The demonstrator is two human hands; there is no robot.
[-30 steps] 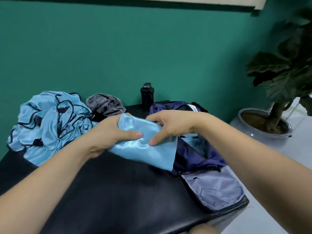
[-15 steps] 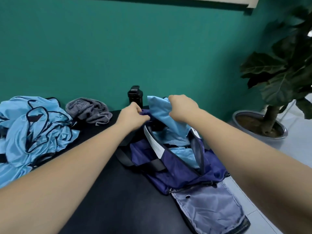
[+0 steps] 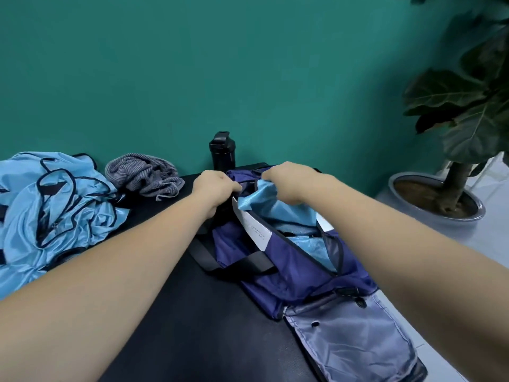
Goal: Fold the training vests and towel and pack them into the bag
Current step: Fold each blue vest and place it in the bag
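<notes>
Two hands at the navy bag (image 3: 292,260) on the table (image 3: 192,312), head view. We see left hand (image 3: 213,186) grip pinching bag rim, right hand (image 3: 286,180) grip closed on folded blue vest (image 3: 278,213), half inside bag. Unfolded vests (image 3: 52,216) piled far left; grey towel (image 3: 146,176) beside them, w/ black bottle (image 3: 221,150) behind the bag.
</notes>
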